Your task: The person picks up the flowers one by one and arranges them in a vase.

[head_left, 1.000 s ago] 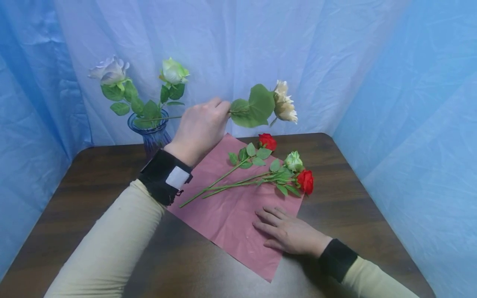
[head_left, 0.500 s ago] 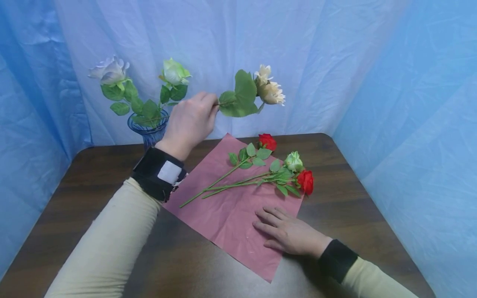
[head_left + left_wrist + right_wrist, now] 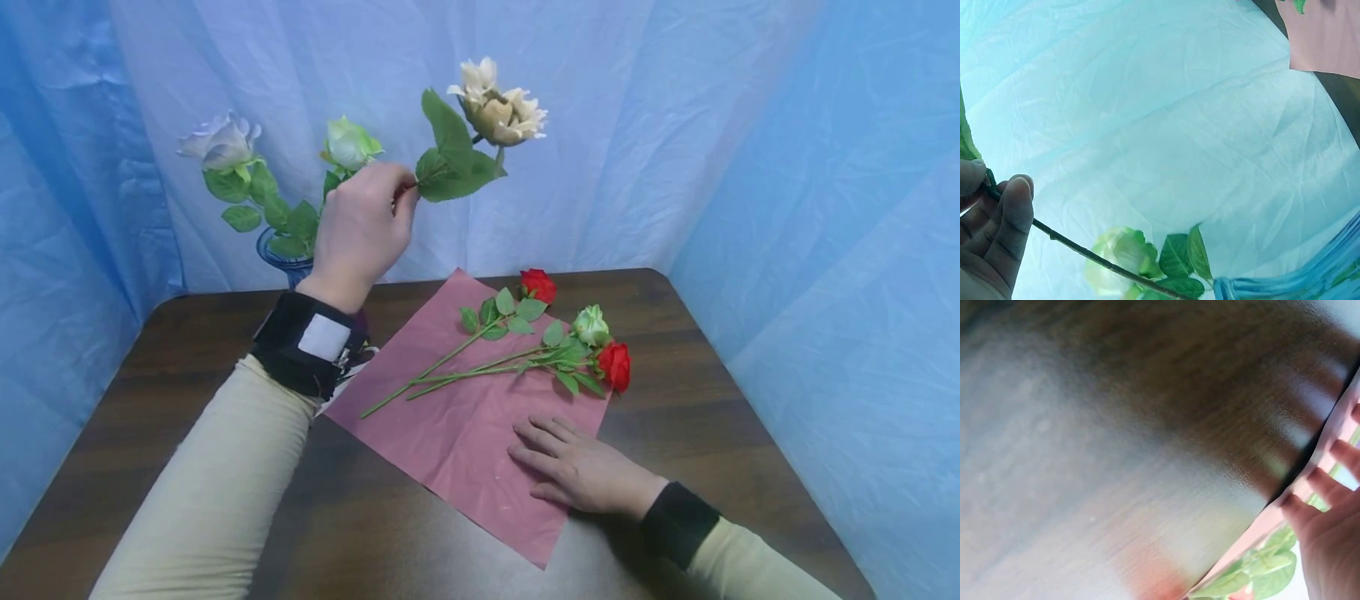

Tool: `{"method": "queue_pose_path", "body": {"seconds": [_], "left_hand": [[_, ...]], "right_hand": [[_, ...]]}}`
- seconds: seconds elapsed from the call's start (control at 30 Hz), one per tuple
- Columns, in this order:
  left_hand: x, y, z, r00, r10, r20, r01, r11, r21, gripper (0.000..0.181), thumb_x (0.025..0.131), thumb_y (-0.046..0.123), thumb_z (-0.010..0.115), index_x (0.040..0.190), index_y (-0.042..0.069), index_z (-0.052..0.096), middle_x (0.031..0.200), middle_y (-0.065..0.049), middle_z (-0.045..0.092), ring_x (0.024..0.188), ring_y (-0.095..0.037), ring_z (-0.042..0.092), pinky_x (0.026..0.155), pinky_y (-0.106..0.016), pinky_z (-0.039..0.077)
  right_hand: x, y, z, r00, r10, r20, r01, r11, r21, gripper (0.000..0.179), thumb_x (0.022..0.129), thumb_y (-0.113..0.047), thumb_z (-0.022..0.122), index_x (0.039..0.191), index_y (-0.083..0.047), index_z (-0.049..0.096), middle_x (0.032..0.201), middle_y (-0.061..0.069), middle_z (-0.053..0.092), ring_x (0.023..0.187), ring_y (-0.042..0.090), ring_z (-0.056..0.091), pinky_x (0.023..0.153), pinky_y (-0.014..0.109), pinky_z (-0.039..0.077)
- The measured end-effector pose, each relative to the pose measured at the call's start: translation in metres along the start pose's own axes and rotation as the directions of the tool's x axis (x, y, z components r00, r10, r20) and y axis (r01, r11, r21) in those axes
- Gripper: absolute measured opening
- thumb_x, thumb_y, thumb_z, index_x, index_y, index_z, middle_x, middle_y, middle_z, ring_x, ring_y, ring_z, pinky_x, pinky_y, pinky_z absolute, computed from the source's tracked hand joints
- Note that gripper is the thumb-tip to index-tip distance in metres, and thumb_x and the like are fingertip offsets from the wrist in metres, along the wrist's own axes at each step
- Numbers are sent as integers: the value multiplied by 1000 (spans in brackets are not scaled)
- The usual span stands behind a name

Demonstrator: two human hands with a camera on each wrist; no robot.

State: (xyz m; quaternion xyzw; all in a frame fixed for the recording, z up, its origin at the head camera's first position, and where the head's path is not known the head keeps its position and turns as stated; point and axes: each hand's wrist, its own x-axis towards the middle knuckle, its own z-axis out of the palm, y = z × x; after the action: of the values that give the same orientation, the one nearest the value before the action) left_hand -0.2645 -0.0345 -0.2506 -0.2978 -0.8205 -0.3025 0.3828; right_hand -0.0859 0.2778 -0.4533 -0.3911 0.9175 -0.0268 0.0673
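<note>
My left hand (image 3: 365,225) pinches the stem (image 3: 1107,262) of a cream flower (image 3: 501,115), just below its green leaves (image 3: 453,162). The bloom tilts up and to the right, above the table's back edge. Behind this hand stands a blue glass vase (image 3: 288,265), partly hidden by it. In the left wrist view the stem's lower end runs toward the vase mouth (image 3: 1225,289); whether it is inside, I cannot tell. Flat on a pink paper sheet (image 3: 480,442) rests my right hand (image 3: 581,467), its fingers spread and holding nothing.
On the paper lie a red rose (image 3: 538,285), another red rose (image 3: 615,367) and a light green rose (image 3: 592,325), stems pointing left. The vase bears a pale lilac rose (image 3: 221,143) and a pale green rose (image 3: 351,143). Blue cloth (image 3: 675,125) surrounds the dark wooden table (image 3: 697,433).
My left hand has moved up and left with the cream flower, whose bloom has swung from pointing sideways to tilting upward. The right hand has stayed on the paper.
</note>
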Motion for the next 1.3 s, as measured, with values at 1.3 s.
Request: {"method": "queue_pose_path", "body": {"seconds": [1.3], "left_hand": [[-14,-31,-9,946,-301,-121,297,953,-49,15,97,6,61,99,-5,72,98,-20,74,90,-35,69,78,-46,52]], "right_hand": [[-12,14,1,1000,-14,-17,14,999,-30,68,99,-55,58,156,-21,44,163,10,37,150,35,33,113,52,41]]}}
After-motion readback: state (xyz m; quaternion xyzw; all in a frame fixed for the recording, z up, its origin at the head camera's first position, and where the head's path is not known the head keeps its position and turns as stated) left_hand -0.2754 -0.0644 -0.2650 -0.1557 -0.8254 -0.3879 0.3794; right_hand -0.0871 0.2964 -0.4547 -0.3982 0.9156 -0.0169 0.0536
